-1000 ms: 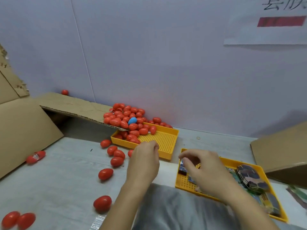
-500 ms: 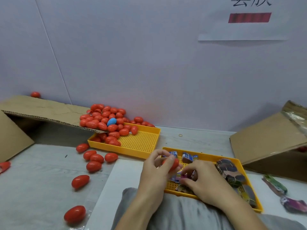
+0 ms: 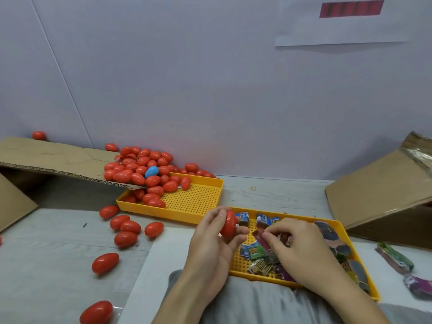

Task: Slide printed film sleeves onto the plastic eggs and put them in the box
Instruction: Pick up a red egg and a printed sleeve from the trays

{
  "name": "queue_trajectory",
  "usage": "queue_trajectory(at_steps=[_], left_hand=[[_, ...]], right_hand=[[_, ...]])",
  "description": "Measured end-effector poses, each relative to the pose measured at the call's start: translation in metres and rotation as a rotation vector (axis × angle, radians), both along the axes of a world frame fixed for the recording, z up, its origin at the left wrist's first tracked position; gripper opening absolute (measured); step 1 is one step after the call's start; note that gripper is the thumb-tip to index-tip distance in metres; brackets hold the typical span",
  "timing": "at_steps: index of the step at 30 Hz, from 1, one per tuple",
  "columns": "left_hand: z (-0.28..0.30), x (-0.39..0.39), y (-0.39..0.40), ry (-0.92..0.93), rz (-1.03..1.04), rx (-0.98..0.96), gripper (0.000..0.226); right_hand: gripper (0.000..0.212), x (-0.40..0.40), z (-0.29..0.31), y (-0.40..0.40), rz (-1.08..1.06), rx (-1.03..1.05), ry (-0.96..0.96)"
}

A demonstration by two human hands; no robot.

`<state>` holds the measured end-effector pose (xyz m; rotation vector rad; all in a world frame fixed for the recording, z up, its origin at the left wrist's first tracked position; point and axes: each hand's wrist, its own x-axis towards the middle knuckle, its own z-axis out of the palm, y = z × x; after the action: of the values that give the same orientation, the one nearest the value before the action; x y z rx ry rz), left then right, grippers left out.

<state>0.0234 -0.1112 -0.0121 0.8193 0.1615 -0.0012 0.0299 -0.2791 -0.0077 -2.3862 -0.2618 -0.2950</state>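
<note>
Over the near yellow perforated plastic tray [image 3: 238, 265] of printed film sleeves [image 3: 253, 251], whose lettering is too small to read, the right hand [image 3: 301, 251] pinches a maroon sleeve [image 3: 261, 233]. Just left, the left hand [image 3: 212, 242], fingers curled, grips a red plastic egg [image 3: 228, 223]. Beyond the tray, red eggs [image 3: 142, 169] pile up.

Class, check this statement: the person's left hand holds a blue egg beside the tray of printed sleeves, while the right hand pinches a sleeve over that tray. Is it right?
Not quite. In the head view the egg in the left hand is red, not blue; the only blue egg lies in the pile by the far tray. The rest stands: the right hand pinches a sleeve over the sleeve tray.
</note>
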Motion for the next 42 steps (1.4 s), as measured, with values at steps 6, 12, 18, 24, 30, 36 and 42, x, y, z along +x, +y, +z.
queue_trajectory(at_steps=[6, 12, 18, 24, 30, 36, 42], left_hand=[[-0.008, 0.000, -0.002, -0.129, 0.002, 0.110, 0.039], [-0.021, -0.002, -0.005, -0.215, -0.064, 0.533, 0.018], [-0.015, -0.005, -0.006, -0.232, -0.092, 0.617, 0.015], [-0.013, -0.007, -0.009, -0.285, 0.008, 0.741, 0.010], [-0.014, -0.007, -0.008, -0.326, 0.040, 0.781, 0.012], [-0.015, -0.008, -0.009, -0.263, -0.120, 0.609, 0.034], [-0.014, -0.007, -0.010, -0.321, 0.022, 0.639, 0.039]], right_hand=[[0.015, -0.001, 0.004, -0.001, 0.036, 0.434, 0.178], [0.017, -0.001, 0.004, -0.002, 0.013, 0.653, 0.260], [0.018, -0.002, 0.005, 0.000, 0.019, 0.663, 0.283], [0.016, -0.005, 0.007, 0.005, 0.127, 0.580, 0.229], [0.016, -0.006, 0.005, 0.007, 0.140, 0.511, 0.144], [0.022, -0.001, -0.001, 0.004, 0.002, 0.517, 0.097], [0.019, 0.001, -0.002, -0.001, -0.068, 0.553, 0.107]])
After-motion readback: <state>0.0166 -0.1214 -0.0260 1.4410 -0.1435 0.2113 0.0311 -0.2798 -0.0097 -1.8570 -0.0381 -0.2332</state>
